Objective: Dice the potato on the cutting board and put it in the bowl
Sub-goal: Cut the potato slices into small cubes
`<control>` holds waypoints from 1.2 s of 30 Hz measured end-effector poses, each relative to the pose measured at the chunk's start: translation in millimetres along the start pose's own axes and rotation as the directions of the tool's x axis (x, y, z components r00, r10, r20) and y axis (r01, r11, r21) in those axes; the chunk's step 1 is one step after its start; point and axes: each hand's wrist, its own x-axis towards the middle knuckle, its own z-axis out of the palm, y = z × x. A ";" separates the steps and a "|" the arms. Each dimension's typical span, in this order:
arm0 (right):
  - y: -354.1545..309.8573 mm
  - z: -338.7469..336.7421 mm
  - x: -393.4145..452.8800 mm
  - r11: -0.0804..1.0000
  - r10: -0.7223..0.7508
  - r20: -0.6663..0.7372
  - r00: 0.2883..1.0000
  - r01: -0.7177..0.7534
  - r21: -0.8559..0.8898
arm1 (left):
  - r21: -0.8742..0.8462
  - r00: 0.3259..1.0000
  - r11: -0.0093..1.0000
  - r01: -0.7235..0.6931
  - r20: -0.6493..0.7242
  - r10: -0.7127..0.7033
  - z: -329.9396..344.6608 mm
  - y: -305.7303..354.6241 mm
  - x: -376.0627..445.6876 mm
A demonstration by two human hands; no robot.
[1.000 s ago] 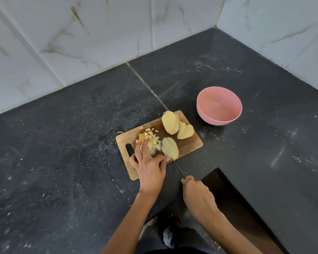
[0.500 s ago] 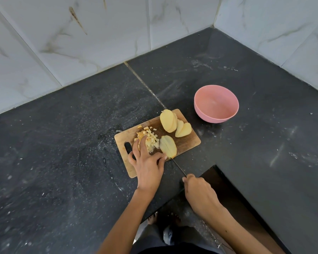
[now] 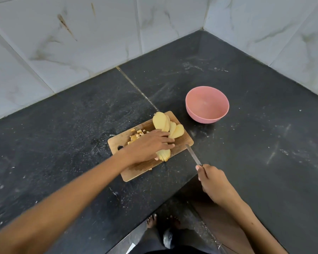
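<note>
Left hand [image 3: 151, 143] flat on potato slices [image 3: 163, 154] | right hand [image 3: 212, 180] grips knife [image 3: 193, 155]

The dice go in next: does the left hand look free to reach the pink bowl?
Probably yes. The left hand lies on the potato slices, and bare counter separates the cutting board from the pink bowl.

One cutting board [image 3: 184, 143], one pink bowl [image 3: 207, 114], one knife [image 3: 193, 156], two hands.
</note>
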 end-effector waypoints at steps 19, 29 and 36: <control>1.6 17.3 20.6 1.000 -0.003 0.025 1.000 0.003 0.001 | -0.271 0.984 0.955 0.119 -0.094 -0.149 14.2 -6.3 -3.6; -19.9 24.7 36.7 0.995 -0.033 0.009 0.999 0.034 -0.092 | -0.208 0.729 0.745 0.634 -0.159 -0.666 31.5 58.1 10.1; -30.1 32.6 45.7 0.986 -0.072 0.009 0.997 0.073 -0.153 | -0.247 0.671 0.696 0.674 -0.190 -0.717 40.0 67.7 12.5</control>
